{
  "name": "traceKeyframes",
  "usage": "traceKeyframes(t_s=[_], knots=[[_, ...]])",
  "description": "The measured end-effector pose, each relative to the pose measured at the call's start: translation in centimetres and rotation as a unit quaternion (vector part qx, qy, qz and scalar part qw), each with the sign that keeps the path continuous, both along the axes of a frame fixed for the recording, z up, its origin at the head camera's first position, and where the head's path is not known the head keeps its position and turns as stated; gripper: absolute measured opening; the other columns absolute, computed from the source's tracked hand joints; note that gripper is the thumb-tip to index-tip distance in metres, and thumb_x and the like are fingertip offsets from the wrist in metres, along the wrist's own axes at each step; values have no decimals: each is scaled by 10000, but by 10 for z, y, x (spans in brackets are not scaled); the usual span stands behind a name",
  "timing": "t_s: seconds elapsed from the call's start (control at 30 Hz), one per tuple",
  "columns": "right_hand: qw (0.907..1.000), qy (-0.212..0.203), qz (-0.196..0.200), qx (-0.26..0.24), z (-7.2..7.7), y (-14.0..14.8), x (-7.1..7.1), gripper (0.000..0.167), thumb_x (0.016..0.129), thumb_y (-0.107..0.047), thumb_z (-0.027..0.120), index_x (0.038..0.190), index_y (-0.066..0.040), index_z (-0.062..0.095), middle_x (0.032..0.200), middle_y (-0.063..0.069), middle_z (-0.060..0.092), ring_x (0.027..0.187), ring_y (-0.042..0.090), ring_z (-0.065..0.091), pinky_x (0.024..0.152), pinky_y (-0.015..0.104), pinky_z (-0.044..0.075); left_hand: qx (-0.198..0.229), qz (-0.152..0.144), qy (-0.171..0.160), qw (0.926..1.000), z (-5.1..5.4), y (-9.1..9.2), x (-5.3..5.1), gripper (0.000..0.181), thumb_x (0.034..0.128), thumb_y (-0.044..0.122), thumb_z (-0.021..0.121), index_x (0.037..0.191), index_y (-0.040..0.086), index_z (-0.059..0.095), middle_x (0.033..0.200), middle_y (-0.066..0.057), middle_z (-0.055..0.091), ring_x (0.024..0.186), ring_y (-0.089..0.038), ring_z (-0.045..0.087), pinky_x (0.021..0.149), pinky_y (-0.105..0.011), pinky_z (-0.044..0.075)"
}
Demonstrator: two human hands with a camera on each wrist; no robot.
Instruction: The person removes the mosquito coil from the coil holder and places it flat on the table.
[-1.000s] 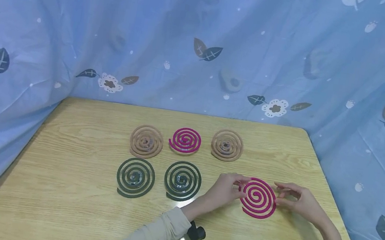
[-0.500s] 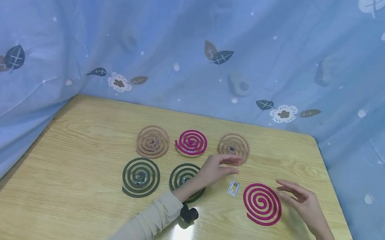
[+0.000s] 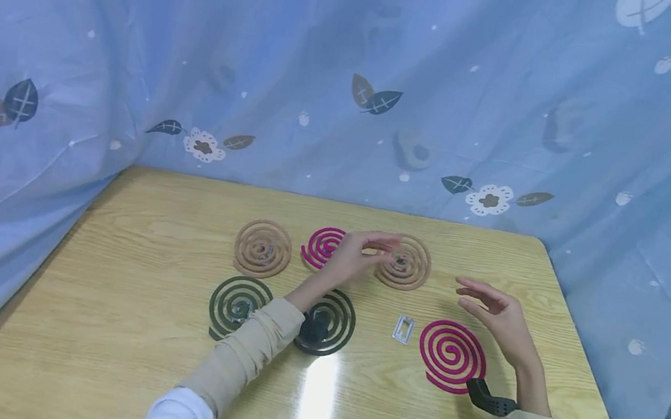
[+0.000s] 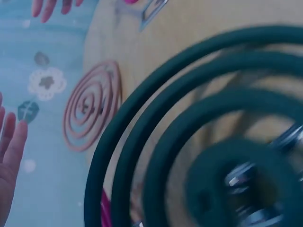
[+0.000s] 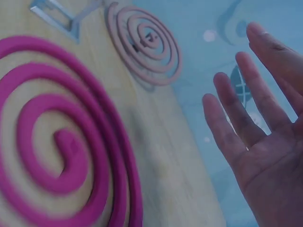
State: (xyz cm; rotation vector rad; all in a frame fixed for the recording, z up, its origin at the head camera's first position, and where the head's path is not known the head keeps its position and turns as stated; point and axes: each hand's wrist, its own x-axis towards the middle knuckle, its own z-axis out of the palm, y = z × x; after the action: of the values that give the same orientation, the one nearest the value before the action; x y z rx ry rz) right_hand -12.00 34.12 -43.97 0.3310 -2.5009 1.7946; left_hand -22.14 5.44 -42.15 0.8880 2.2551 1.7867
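In the head view the left hand [image 3: 355, 255] hovers, fingers apart and empty, beside the right brown coil [image 3: 411, 263] and over part of the back magenta coil [image 3: 320, 247]. My right hand [image 3: 500, 322], also empty with fingers spread, is above the table behind the front magenta coil [image 3: 452, 357]. A small silver metal stand [image 3: 403, 329] lies just left of that coil. The left wrist view has a dark green coil [image 4: 163, 142] up close, with metal under its centre. The right wrist view shows the magenta coil [image 5: 102, 142] near the spread right hand [image 5: 270, 142].
Another brown coil [image 3: 263, 249] sits at the back left of the wooden table [image 3: 124, 294]. Two dark green coils [image 3: 225, 305] lie in front of the back row, partly under the left forearm. A blue patterned curtain [image 3: 307, 41] hangs behind the table and along its sides.
Both hands have come off the front magenta coil, which lies on the table. The left hand moved left and back; the right hand moved back. The small metal stand has come into view.
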Motion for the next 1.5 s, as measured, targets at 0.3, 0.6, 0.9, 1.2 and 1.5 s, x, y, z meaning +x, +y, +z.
traceKeyframes(t_s=[0.3, 0.6, 0.9, 1.2, 1.5], knots=[[9976, -523, 456, 63, -8, -9, -45, 444, 910, -98, 660, 1301, 68, 533, 1343, 99, 567, 1216, 16, 496, 1054, 271, 430, -523, 487, -273, 9971, -4, 0, -20, 411, 845, -7, 702, 1245, -21, 609, 1223, -173, 632, 1092, -300, 625, 901, -295, 554], [9947, -868, 531, -126, -20, -9, -74, 464, 901, -94, 668, 1310, 69, 521, 1430, 110, 479, 1345, 123, 389, 1114, 333, 362, -887, 1039, -579, 9889, -14, 11, -26, 368, 853, -26, 687, 1215, -41, 624, 1238, -187, 618, 1138, -349, 590, 902, -328, 556], [9920, -1208, 259, -263, -32, -11, -86, 516, 860, -32, 699, 1325, 74, 501, 1353, 156, 539, 1088, 27, 597, 930, 127, 471, -1082, 1446, -609, 9817, -17, 21, -21, 359, 784, -139, 677, 1136, -68, 662, 1139, -212, 659, 999, -337, 660, 819, -303, 587], [9888, -1337, 130, -656, -34, -18, -86, 518, 873, 45, 650, 1344, 117, 448, 1275, 258, 565, 1014, 45, 638, 870, 204, 545, -1425, 1800, -971, 9684, -18, 29, -18, 377, 797, -103, 702, 1162, -14, 667, 1126, -165, 676, 971, -240, 679, 759, -217, 585], [9923, -1199, -185, -256, -32, -19, -85, 498, 836, -4, 714, 1290, 86, 532, 1242, 234, 596, 956, 29, 650, 865, 159, 529, -1254, 1940, -782, 9698, -19, 31, -15, 370, 783, -167, 654, 1137, -61, 660, 1100, -209, 674, 937, -252, 692, 715, -205, 590]])
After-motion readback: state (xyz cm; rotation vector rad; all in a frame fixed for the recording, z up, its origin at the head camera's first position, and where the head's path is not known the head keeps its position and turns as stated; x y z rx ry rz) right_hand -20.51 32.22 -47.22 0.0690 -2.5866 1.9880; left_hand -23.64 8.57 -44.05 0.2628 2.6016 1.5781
